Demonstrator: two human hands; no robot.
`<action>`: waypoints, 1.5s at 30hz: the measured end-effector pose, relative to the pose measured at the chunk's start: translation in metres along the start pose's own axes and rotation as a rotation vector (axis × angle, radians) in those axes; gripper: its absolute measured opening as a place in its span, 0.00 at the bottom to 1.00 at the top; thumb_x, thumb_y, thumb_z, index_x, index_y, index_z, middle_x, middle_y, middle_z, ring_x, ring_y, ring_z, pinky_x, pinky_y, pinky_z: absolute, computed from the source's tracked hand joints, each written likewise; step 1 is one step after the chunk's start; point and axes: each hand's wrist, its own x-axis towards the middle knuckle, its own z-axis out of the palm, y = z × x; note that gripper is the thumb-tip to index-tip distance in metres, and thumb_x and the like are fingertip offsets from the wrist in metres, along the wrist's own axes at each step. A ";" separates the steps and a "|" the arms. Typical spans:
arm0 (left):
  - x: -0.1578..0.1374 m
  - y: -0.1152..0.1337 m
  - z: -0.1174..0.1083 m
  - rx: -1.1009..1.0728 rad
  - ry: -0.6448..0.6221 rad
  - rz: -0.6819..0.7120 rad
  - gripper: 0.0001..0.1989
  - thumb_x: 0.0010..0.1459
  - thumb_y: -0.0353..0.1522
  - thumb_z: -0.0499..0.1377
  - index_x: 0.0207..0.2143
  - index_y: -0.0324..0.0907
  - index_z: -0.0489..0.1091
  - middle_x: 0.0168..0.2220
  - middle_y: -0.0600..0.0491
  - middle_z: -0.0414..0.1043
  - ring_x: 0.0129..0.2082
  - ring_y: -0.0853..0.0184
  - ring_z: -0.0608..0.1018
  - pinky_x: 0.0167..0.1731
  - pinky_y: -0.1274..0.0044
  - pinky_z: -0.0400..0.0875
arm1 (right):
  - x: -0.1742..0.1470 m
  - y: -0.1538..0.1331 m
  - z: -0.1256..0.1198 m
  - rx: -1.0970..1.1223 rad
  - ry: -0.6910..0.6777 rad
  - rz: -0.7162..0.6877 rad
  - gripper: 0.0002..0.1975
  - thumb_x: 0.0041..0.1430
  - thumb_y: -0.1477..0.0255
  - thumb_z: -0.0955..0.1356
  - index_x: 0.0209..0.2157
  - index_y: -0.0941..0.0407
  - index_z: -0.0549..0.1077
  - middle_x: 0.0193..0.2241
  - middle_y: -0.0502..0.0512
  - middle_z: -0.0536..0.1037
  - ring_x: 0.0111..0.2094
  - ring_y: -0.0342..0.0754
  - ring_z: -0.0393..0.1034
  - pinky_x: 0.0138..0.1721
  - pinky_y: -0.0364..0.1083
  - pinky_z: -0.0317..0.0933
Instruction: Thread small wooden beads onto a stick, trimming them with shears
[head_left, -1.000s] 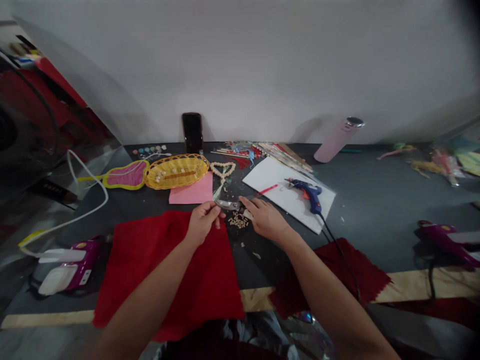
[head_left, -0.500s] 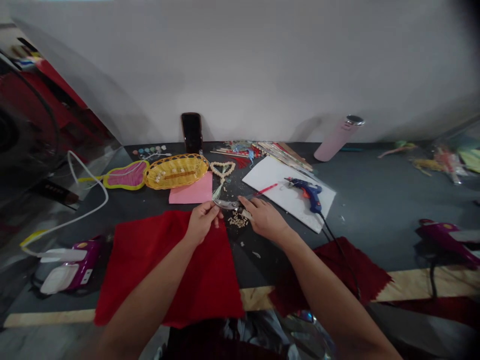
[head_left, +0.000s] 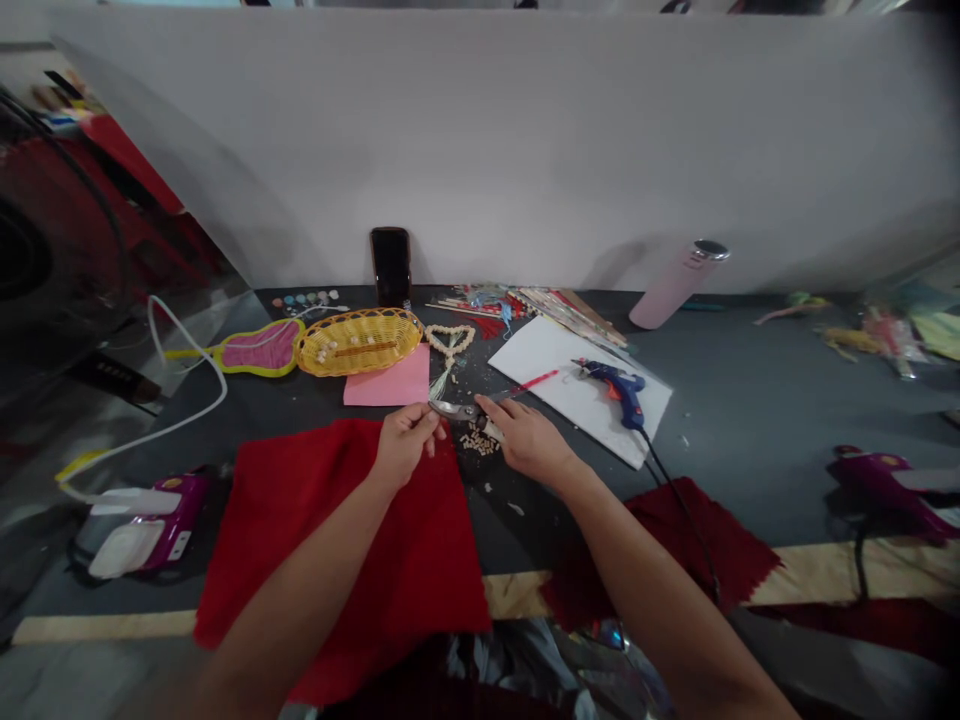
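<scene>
My right hand [head_left: 529,435] is closed around the handles of a pair of pruning shears [head_left: 456,411], whose metal jaws point left. My left hand [head_left: 405,440] is pinched at the tip of the jaws; whatever lies between its fingers is too small to make out. Just below the shears, a pile of short cut wooden pieces [head_left: 478,441] lies on the dark table. Beyond my hands is a heart-shaped string of pale beads [head_left: 450,341] with a light tassel [head_left: 440,385]. Red cloth [head_left: 345,520] is spread under my left forearm.
A yellow woven basket [head_left: 360,345] overlaps pink paper [head_left: 386,390]. To the right, a blue glue gun [head_left: 619,385] rests on a white board [head_left: 540,345], its cord trailing forward. A phone [head_left: 391,266] and pink tumbler [head_left: 679,285] stand by the wall.
The camera view has shifted slightly, so the scene sits a little further right. My hands and the shears hold nearly the same pose.
</scene>
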 end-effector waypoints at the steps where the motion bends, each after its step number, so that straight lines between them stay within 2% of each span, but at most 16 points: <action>1: 0.000 -0.001 0.000 -0.021 -0.008 -0.012 0.12 0.52 0.37 0.57 0.23 0.38 0.67 0.19 0.56 0.68 0.11 0.79 0.62 0.14 0.83 0.55 | 0.000 0.001 0.002 0.005 0.006 -0.009 0.36 0.50 0.80 0.60 0.61 0.53 0.46 0.48 0.60 0.66 0.44 0.51 0.63 0.46 0.48 0.55; 8: 0.001 -0.001 0.000 -0.104 -0.070 -0.078 0.13 0.52 0.38 0.58 0.23 0.37 0.66 0.18 0.57 0.68 0.11 0.79 0.62 0.13 0.84 0.53 | 0.002 0.007 0.005 0.019 0.021 -0.041 0.36 0.51 0.80 0.60 0.62 0.54 0.46 0.47 0.61 0.66 0.46 0.51 0.61 0.47 0.49 0.55; 17: 0.000 0.002 0.001 -0.012 -0.013 -0.024 0.13 0.54 0.38 0.56 0.23 0.37 0.65 0.19 0.57 0.68 0.12 0.79 0.62 0.14 0.84 0.54 | 0.001 -0.003 -0.001 -0.021 0.001 0.013 0.32 0.52 0.79 0.59 0.60 0.54 0.50 0.45 0.62 0.68 0.41 0.51 0.66 0.44 0.48 0.57; 21: -0.002 0.001 0.000 0.037 -0.003 0.002 0.13 0.54 0.37 0.56 0.22 0.37 0.66 0.18 0.56 0.67 0.11 0.79 0.62 0.13 0.83 0.53 | 0.000 0.001 -0.001 0.021 -0.072 -0.021 0.34 0.50 0.79 0.60 0.60 0.54 0.50 0.45 0.61 0.69 0.41 0.50 0.67 0.41 0.47 0.59; 24: -0.003 0.002 0.001 0.047 -0.012 0.019 0.12 0.53 0.38 0.56 0.24 0.37 0.68 0.18 0.56 0.67 0.11 0.79 0.62 0.14 0.83 0.54 | -0.001 0.004 -0.003 0.053 -0.104 -0.047 0.30 0.54 0.77 0.59 0.60 0.54 0.52 0.46 0.62 0.69 0.41 0.50 0.68 0.40 0.46 0.60; 27: -0.003 0.003 0.002 0.019 -0.021 0.024 0.12 0.54 0.38 0.56 0.26 0.38 0.68 0.18 0.57 0.67 0.12 0.79 0.63 0.14 0.83 0.55 | -0.003 0.005 -0.004 0.042 -0.073 -0.040 0.28 0.57 0.74 0.59 0.59 0.53 0.52 0.47 0.61 0.70 0.41 0.50 0.69 0.40 0.46 0.60; 30: -0.002 0.003 0.003 -0.009 -0.038 -0.017 0.13 0.53 0.39 0.56 0.28 0.37 0.69 0.19 0.57 0.67 0.12 0.78 0.63 0.14 0.83 0.55 | -0.003 0.012 -0.003 0.019 0.002 0.023 0.27 0.59 0.70 0.59 0.60 0.50 0.51 0.48 0.59 0.69 0.42 0.50 0.68 0.40 0.46 0.60; 33: 0.000 0.004 0.003 -0.029 -0.023 -0.063 0.13 0.52 0.40 0.57 0.29 0.37 0.69 0.19 0.57 0.66 0.12 0.79 0.63 0.13 0.84 0.55 | -0.002 0.023 -0.002 0.025 0.086 0.163 0.26 0.60 0.63 0.59 0.60 0.49 0.51 0.49 0.58 0.68 0.43 0.50 0.67 0.40 0.45 0.60; 37: 0.003 0.005 0.004 -0.105 0.020 -0.092 0.13 0.51 0.40 0.58 0.29 0.37 0.68 0.20 0.57 0.65 0.12 0.80 0.62 0.13 0.84 0.55 | -0.001 0.032 -0.003 0.022 0.165 0.339 0.29 0.58 0.57 0.60 0.59 0.51 0.52 0.46 0.59 0.70 0.44 0.53 0.66 0.38 0.46 0.60; 45: 0.005 0.005 0.002 -0.221 0.018 -0.139 0.12 0.51 0.38 0.59 0.30 0.37 0.68 0.22 0.56 0.66 0.14 0.79 0.63 0.15 0.84 0.57 | 0.003 0.027 0.002 -0.056 0.107 0.423 0.29 0.57 0.55 0.62 0.56 0.54 0.55 0.44 0.61 0.69 0.45 0.54 0.64 0.40 0.47 0.58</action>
